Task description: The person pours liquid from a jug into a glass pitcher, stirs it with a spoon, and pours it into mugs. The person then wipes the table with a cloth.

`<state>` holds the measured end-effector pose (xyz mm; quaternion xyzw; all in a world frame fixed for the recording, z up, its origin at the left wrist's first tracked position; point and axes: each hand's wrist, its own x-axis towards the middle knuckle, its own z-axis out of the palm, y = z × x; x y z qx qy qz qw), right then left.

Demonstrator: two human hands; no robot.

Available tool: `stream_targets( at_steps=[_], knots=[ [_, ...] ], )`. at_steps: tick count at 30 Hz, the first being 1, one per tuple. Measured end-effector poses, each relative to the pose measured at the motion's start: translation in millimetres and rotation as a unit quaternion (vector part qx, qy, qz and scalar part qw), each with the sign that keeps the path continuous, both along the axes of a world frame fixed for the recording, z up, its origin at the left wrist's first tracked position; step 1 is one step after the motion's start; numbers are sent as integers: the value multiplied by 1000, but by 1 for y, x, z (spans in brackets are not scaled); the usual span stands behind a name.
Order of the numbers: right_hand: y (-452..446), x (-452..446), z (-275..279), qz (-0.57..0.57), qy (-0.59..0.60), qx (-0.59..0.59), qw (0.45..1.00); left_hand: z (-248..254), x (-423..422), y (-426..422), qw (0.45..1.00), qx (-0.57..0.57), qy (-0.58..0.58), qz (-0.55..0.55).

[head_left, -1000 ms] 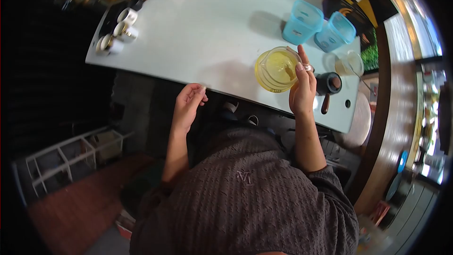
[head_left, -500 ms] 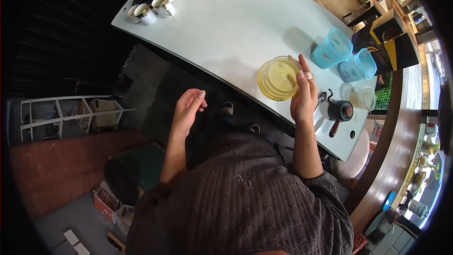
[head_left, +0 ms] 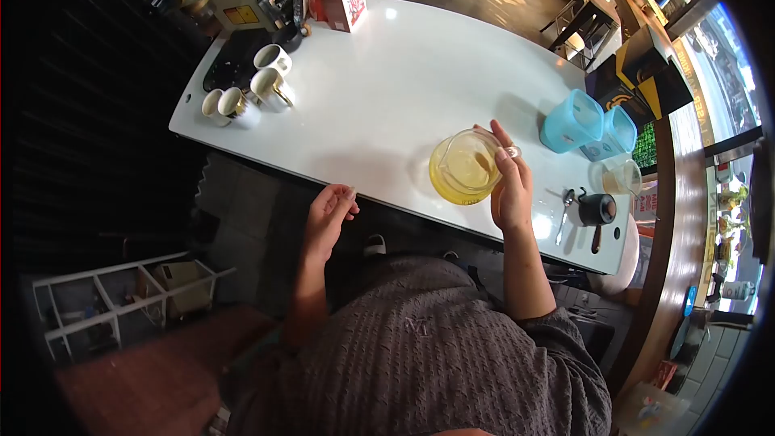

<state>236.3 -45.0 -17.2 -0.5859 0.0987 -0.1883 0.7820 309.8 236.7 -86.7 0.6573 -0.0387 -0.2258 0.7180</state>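
My right hand grips the handle of a glass jug with clear yellow liquid in it. The jug is over the front part of the white table, slightly tilted. My left hand is just off the table's front edge, with thumb and fingers curled together. Whether anything small sits between those fingertips, I cannot make out. To the right of my right hand are a spoon and a small dark pot with a wooden handle.
Several mugs stand at the table's left end, near a red and white box. Two light blue plastic containers and a clear cup are at the right. A white shelf frame stands at lower left.
The view has tilted up, so more of the table's far side and the box show. My right hand still holds the jug. My left hand is now closer to the table edge, fingers still curled.
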Motion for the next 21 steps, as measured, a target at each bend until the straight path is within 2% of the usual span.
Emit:
stream_targets(
  at_steps=[2,5,7,9,11,14,16,18,19,21],
  knots=[
    [21,18,2,-26,-11,13,1000,-1,30,24,1000,3,-4,2],
    [48,37,-2,-23,33,-14,999,-1,68,54,1000,12,3,7],
    [59,47,-7,-23,52,22,998,0,91,66,1000,19,1,-7],
    [66,54,-11,-64,16,18,998,4,111,68,999,26,9,-23],
    [75,59,-9,-89,25,15,996,11,129,57,999,31,4,-16],
    [65,59,-11,-63,35,-6,997,6,162,32,999,-18,20,-36],
    [53,57,-7,-71,28,28,997,6,186,11,998,-51,31,-33],
    [46,57,0,-92,12,24,995,10,211,-8,986,-110,125,4],
    [42,57,3,-115,-6,25,993,10,223,-18,986,-111,122,2],
    [26,49,4,-105,-4,14,994,-2,245,-35,987,-98,89,96]
  ],
)
